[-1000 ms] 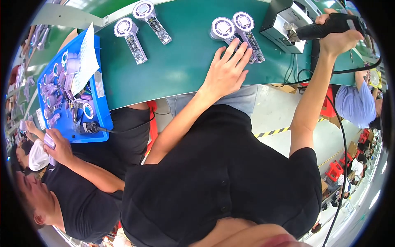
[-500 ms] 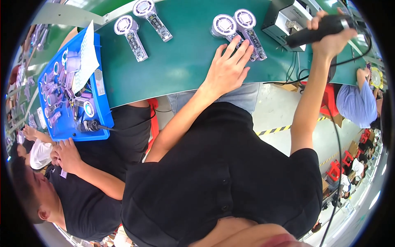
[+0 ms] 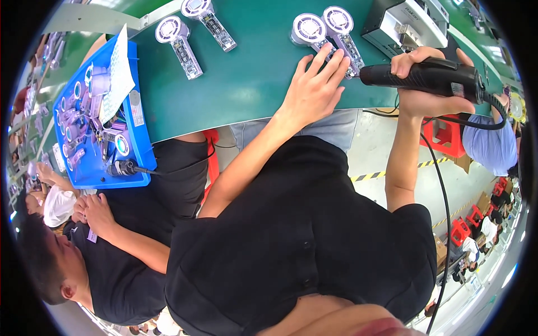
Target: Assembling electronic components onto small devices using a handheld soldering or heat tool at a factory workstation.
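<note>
My right hand point(image 3: 423, 84) is wrapped round a black electric screwdriver point(image 3: 412, 77), held almost level with its tip pointing left. That tip is at the lower end of a round-headed handheld unit point(image 3: 338, 21), whose handle bares a circuit board. Just left of it lies a second such unit point(image 3: 308, 29), white ring up. Across the lower handles of this pair rests my left hand point(image 3: 314, 89), its fingers stretched out and hiding part of the left handle. Whether the screwdriver's tip touches the unit is too small to tell.
Two more units, one nearer point(image 3: 182, 47) and one farther point(image 3: 210, 22), lie left on the green tabletop point(image 3: 235, 84). A blue bin point(image 3: 143, 131) full of purple parts stands by a seated co-worker point(image 3: 123, 246). Behind the screwdriver is a black-and-silver box point(image 3: 403, 28); its cable point(image 3: 443, 207) hangs right.
My right hand has brought the screwdriver down and left, from beside the box to the right unit's handle end. My left hand stays on the pair. The view has shifted slightly.
</note>
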Available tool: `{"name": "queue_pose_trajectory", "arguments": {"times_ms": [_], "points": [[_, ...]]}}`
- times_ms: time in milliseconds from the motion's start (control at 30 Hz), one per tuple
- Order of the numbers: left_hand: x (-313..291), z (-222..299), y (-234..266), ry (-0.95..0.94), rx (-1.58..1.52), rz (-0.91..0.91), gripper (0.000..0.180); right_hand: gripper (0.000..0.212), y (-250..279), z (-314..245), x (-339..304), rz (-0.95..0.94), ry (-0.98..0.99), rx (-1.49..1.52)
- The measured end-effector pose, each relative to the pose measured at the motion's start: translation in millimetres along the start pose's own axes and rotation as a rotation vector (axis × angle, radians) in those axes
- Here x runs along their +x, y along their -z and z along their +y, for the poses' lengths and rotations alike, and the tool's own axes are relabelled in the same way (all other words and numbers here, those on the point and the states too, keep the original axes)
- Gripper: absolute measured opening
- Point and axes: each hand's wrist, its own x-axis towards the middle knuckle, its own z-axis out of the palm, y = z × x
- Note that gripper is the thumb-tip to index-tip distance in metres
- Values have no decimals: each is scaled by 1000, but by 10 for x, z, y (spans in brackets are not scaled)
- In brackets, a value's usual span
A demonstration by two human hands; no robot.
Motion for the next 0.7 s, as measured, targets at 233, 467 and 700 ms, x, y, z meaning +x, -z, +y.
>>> {"name": "queue_pose_trajectory", "arguments": {"times_ms": [233, 467, 700], "points": [[-18, -29, 37, 18, 47, 4, 59, 101, -89, 10, -114, 35, -48, -144], [-6, 6, -8, 19, 37, 4, 58, 102, -101, 25, -177, 42, 20, 9], [6, 10, -26, 25, 23, 7, 57, 102, -155, 45, -273, -12, 33, -124]]}}
